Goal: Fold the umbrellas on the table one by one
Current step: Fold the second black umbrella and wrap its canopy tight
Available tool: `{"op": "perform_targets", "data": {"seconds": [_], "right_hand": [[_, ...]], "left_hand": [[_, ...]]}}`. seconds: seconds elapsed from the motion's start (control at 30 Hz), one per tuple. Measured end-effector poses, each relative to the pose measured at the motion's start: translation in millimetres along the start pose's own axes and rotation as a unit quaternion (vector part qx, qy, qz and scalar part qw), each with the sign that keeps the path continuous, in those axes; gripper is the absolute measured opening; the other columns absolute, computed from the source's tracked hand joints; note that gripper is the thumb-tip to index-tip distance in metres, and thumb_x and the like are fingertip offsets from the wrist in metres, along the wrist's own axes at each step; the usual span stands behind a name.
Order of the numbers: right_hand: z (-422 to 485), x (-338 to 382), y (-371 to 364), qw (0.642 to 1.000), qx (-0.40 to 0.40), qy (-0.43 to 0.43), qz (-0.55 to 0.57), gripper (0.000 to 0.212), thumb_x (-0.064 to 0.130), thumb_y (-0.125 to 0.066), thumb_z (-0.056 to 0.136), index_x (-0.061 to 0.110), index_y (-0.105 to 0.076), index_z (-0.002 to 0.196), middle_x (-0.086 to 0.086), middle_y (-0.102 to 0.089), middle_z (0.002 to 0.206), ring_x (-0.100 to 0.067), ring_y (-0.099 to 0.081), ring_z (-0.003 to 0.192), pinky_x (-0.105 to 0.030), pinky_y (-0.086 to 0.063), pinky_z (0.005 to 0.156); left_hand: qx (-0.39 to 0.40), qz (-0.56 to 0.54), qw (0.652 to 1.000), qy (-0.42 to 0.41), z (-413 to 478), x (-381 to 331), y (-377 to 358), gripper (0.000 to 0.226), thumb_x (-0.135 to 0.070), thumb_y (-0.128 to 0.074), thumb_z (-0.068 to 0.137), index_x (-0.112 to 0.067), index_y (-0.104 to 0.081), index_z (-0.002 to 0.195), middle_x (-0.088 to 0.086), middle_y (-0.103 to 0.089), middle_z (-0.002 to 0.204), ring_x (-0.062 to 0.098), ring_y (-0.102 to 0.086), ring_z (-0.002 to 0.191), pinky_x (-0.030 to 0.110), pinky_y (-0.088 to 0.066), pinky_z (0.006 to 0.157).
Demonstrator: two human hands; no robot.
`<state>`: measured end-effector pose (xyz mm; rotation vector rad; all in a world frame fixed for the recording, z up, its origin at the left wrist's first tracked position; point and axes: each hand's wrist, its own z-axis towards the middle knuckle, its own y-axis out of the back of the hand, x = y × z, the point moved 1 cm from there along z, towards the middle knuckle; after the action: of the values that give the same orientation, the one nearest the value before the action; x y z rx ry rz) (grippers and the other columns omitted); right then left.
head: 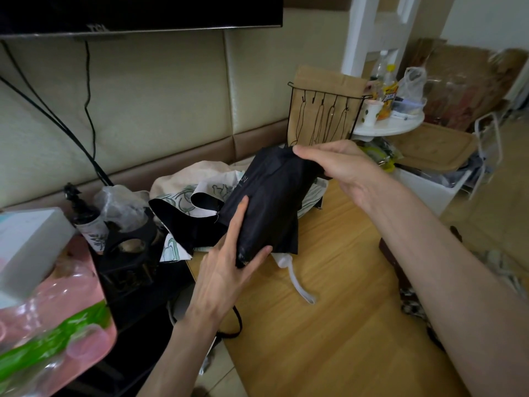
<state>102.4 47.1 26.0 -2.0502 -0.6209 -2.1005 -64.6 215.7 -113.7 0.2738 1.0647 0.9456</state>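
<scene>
Collapsed black umbrella [269, 202], canopy fabric gathered loosely around the shaft, held tilted in the air above the far part of the wooden table [315, 333], lower end toward the viewer and upper end pointing away to the right. The left hand [229, 265] pinches the lower end between thumb and fingers, the forefinger lying straight along the fabric. The right hand [340, 167] grasps the upper end, fingers curled around the bunched cloth. A loose black flap of fabric hangs down to the left, below the umbrella. Directly behind and beneath it, on the table, lies a second umbrella [183, 193] with a pale leaf-patterned outside and a black lining, its canopy spread in open folds. A white handle with a loop strap [297, 279] rests on the table just below the black umbrella; which umbrella it belongs to cannot be told. To the left stand a dark pump bottle [83, 216], a white box [28, 242] and a pink plastic package [57, 316]. Behind the table are a cream padded wall panel [160, 104], hanging cables [88, 110] and the lower edge of a television [137, 12]. To the right, a black wire rack with hooks [323, 116] stands before a brown paper bag [326, 81], beside a round white side table [392, 126] carrying a cup [370, 111] and bottles.
</scene>
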Motion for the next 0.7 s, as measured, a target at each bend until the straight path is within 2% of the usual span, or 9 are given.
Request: {"op": "perform_targets", "data": {"seconds": [0.07, 0.17, 0.33, 0.4, 0.47, 0.5, 0.57, 0.63, 0.7], "right_hand": [[1, 0, -1, 1.0, -0.011, 0.005, 0.008, 0.024, 0.036, -0.084, 0.088, 0.018, -0.083, 0.102, 0.014, -0.076, 0.097, 0.007, -0.06, 0.091, -0.012, -0.043, 0.075], [4, 1, -4, 0.997, -0.033, -0.014, 0.062, 0.029, 0.034, -0.09, 0.081, 0.014, -0.082, 0.101, 0.002, -0.079, 0.108, -0.011, -0.067, 0.113, -0.033, -0.046, 0.112], [0, -2, -12, 0.998, -0.003, 0.0, 0.068, 0.042, 0.05, -0.09, 0.074, 0.023, -0.084, 0.106, 0.003, -0.074, 0.129, -0.018, -0.054, 0.137, -0.049, -0.032, 0.125], [-4, -2, -12, 0.996, 0.05, 0.046, 0.05, 0.055, 0.06, -0.085, 0.071, 0.037, -0.079, 0.121, 0.009, -0.066, 0.143, -0.016, -0.045, 0.145, -0.051, -0.027, 0.126], [-6, -5, -10, 0.994, 0.065, 0.065, 0.062, 0.079, 0.056, -0.088, 0.07, 0.051, -0.058, 0.144, 0.005, -0.046, 0.161, -0.017, -0.037, 0.15, -0.05, -0.028, 0.125], [-7, -9, -10, 0.994, 0.062, 0.055, 0.074, 0.099, 0.051, -0.091, 0.067, 0.053, -0.044, 0.153, 0.001, -0.039, 0.164, -0.019, -0.037, 0.15, -0.05, -0.032, 0.123], [-12, -22, -18, 0.996, 0.051, 0.024, 0.072, 0.122, 0.045, -0.095, 0.06, 0.049, -0.026, 0.161, -0.005, -0.047, 0.157, -0.023, -0.048, 0.144, -0.049, -0.044, 0.116], [-17, -38, -31, 0.998, 0.032, 0.002, 0.052, 0.115, 0.044, -0.096, 0.064, 0.042, -0.032, 0.159, -0.002, -0.062, 0.141, -0.022, -0.061, 0.131, -0.043, -0.054, 0.104], [-18, -46, -43, 0.998, 0.021, -0.005, 0.066, 0.089, 0.044, -0.095, 0.07, 0.043, -0.047, 0.145, 0.005, -0.067, 0.13, -0.016, -0.066, 0.121, -0.036, -0.058, 0.095]], "left_hand": [[0.001, 0.004, 1.0, 0.007, 0, 1, -1, 0.099, -0.06, -0.064, 0.093, -0.055, 0.006, 0.162, 0.003, -0.048, 0.16, 0.022, -0.073, 0.112, 0.045, -0.064, 0.091], [-0.001, 0.016, 1.0, 0.006, 2, 0, -2, 0.096, -0.061, -0.06, 0.095, -0.055, 0.01, 0.162, 0.008, -0.058, 0.15, 0.018, -0.076, 0.092, 0.044, -0.065, 0.083], [-0.009, -0.002, 1.0, -0.014, 1, 2, -5, 0.08, -0.053, -0.057, 0.101, -0.057, -0.006, 0.163, 0.003, -0.056, 0.152, 0.013, -0.07, 0.112, 0.037, -0.06, 0.1], [-0.026, -0.068, 0.997, 0.012, 1, 0, -4, 0.076, -0.049, -0.061, 0.101, -0.061, -0.015, 0.16, -0.005, -0.059, 0.148, 0.006, -0.071, 0.109, 0.035, -0.062, 0.093], [-0.034, -0.125, 0.991, 0.043, 1, -2, -4, 0.072, -0.049, -0.061, 0.1, -0.066, -0.019, 0.156, -0.005, -0.062, 0.143, 0.007, -0.073, 0.09, 0.034, -0.065, 0.075], [-0.039, -0.145, 0.987, 0.056, 1, -2, -4, 0.07, -0.05, -0.06, 0.1, -0.067, -0.02, 0.155, -0.004, -0.062, 0.142, 0.011, -0.073, 0.083, 0.033, -0.064, 0.069], [-0.048, -0.175, 0.98, 0.08, 2, -2, -4, 0.069, -0.051, -0.06, 0.1, -0.066, -0.021, 0.155, -0.01, -0.057, 0.146, 0.031, -0.074, 0.091, 0.042, -0.064, 0.072], [-0.049, -0.197, 0.974, 0.099, 2, -4, -5, 0.07, -0.053, -0.059, 0.099, -0.066, -0.02, 0.155, -0.014, -0.054, 0.148, 0.045, -0.07, 0.103, 0.051, -0.063, 0.078], [-0.036, -0.198, 0.975, 0.096, 2, -5, -8, 0.073, -0.055, -0.06, 0.098, -0.064, -0.018, 0.157, -0.012, -0.056, 0.149, 0.036, -0.071, 0.108, 0.041, -0.062, 0.082]]}}
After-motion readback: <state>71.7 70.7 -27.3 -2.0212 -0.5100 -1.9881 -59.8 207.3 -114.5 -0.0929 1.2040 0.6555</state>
